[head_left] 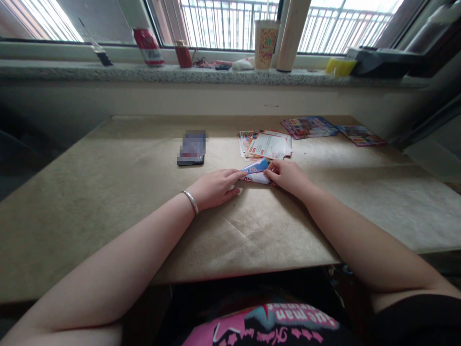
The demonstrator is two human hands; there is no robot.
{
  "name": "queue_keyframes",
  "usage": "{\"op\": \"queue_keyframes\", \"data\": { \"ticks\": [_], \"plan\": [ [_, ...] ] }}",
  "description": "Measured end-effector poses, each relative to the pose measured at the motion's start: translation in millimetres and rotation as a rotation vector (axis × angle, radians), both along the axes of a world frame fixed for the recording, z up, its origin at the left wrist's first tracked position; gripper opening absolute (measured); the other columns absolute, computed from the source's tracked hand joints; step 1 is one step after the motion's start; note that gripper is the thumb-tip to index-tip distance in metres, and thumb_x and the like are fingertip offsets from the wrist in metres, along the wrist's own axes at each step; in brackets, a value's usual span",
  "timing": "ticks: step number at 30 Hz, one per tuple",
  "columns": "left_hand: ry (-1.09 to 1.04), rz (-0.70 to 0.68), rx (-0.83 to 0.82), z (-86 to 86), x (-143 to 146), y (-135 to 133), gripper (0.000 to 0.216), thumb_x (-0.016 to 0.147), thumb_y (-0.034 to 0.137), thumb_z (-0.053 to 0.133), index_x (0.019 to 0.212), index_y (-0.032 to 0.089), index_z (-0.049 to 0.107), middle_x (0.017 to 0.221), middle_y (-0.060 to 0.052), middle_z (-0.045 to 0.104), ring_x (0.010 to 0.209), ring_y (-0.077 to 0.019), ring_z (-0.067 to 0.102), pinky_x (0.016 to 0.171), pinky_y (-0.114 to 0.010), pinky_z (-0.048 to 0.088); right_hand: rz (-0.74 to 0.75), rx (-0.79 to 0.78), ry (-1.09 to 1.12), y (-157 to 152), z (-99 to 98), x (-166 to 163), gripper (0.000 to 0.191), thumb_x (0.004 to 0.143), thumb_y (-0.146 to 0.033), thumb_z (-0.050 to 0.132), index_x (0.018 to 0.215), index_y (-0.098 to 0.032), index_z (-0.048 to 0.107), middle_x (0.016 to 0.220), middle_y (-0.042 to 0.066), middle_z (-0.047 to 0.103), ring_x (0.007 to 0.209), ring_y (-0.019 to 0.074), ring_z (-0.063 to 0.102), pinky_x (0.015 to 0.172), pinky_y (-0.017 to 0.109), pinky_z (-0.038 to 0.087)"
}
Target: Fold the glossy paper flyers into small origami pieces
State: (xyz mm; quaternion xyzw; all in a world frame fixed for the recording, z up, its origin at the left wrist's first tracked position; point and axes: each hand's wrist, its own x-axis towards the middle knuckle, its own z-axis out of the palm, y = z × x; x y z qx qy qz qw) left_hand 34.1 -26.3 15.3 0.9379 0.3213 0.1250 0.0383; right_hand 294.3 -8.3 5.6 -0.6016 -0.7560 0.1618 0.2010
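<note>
A small folded piece of printed paper (256, 171), blue, white and red, lies on the brown table (108, 192) between my two hands. My left hand (216, 187) rests on the table with a silver bangle at the wrist, and its fingertips press on the paper's left edge. My right hand (288, 175) pinches the paper's right side with curled fingers. Just behind the paper is a small stack of printed leaflets (268, 145).
A dark phone (192, 149) lies left of the leaflets. More leaflets (309, 126) and another one (361, 135) sit at the back right. The window sill (72, 71) holds a red can (148, 46), a paper cup (266, 44), a cardboard tube (291, 36) and small items.
</note>
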Motion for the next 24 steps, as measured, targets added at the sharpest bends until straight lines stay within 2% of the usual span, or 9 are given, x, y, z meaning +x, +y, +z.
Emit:
{"op": "queue_keyframes", "data": {
  "ticks": [3, 10, 13, 15, 17, 21, 24],
  "plan": [
    [-0.004, -0.016, 0.006, -1.1, 0, 1, 0.048, 0.093, 0.026, 0.051, 0.139, 0.016, 0.045, 0.139, -0.013, 0.054, 0.117, -0.0240, 0.060, 0.097, -0.036, 0.051, -0.022, 0.048, -0.111, -1, 3.6, -1, 0.019, 0.086, -0.038, 0.058, 0.077, -0.022, 0.065, 0.073, 0.005, 0.069, 0.066, 0.0181, 0.059, 0.057, 0.028, 0.036],
    [-0.006, -0.072, 0.051, -7.7, 1, 4, 0.041, 0.096, 0.020, 0.043, 0.136, 0.016, 0.051, 0.135, -0.014, 0.059, 0.119, -0.0219, 0.060, 0.101, -0.038, 0.051, 0.001, 0.087, -0.164, 2, 2.7, 3, 0.019, 0.088, -0.036, 0.056, 0.080, -0.021, 0.065, 0.076, 0.006, 0.068, 0.069, 0.0192, 0.058, 0.062, 0.029, 0.038],
    [-0.022, -0.112, 0.059, -8.1, 1, 4, 0.044, 0.094, 0.021, 0.049, 0.137, 0.015, 0.051, 0.135, -0.014, 0.058, 0.121, -0.0221, 0.058, 0.103, -0.038, 0.050, 0.002, 0.210, -0.147, -2, 6.7, 4, 0.017, 0.088, -0.035, 0.055, 0.089, -0.021, 0.065, 0.087, 0.007, 0.069, 0.077, 0.0211, 0.059, 0.068, 0.032, 0.041],
    [-0.034, -0.137, 0.063, -8.5, 3, 4, 0.043, 0.095, 0.022, 0.048, 0.137, 0.015, 0.051, 0.134, -0.014, 0.059, 0.122, -0.0215, 0.058, 0.104, -0.038, 0.050, 0.053, 0.366, -0.159, -6, 10.7, 2, 0.020, 0.089, -0.035, 0.055, 0.096, -0.020, 0.066, 0.100, 0.010, 0.069, 0.092, 0.0250, 0.058, 0.080, 0.035, 0.043],
    [-0.052, -0.155, 0.064, -9.1, 4, 3, 0.040, 0.097, 0.022, 0.044, 0.135, 0.015, 0.053, 0.133, -0.014, 0.060, 0.122, -0.0207, 0.058, 0.104, -0.038, 0.049, 0.157, 0.453, -0.197, -10, 13.7, -2, 0.024, 0.091, -0.037, 0.052, 0.099, -0.018, 0.066, 0.106, 0.012, 0.068, 0.102, 0.0275, 0.055, 0.090, 0.039, 0.041],
    [-0.071, -0.199, 0.058, -9.8, 7, 3, 0.043, 0.097, 0.022, 0.044, 0.139, 0.016, 0.049, 0.136, -0.014, 0.058, 0.125, -0.0201, 0.056, 0.106, -0.037, 0.048, 0.397, 0.403, -0.290, -10, 13.0, -7, 0.031, 0.095, -0.041, 0.046, 0.093, -0.018, 0.067, 0.100, 0.011, 0.070, 0.100, 0.0257, 0.056, 0.094, 0.038, 0.040],
    [-0.068, -0.212, 0.048, -9.8, 5, 3, 0.045, 0.096, 0.021, 0.046, 0.141, 0.018, 0.047, 0.137, -0.013, 0.057, 0.124, -0.0204, 0.057, 0.104, -0.037, 0.049, 0.397, 0.325, -0.301, -7, 9.5, -8, 0.029, 0.096, -0.036, 0.044, 0.088, -0.019, 0.066, 0.095, 0.010, 0.070, 0.091, 0.0226, 0.059, 0.085, 0.034, 0.041]
  ]
}}
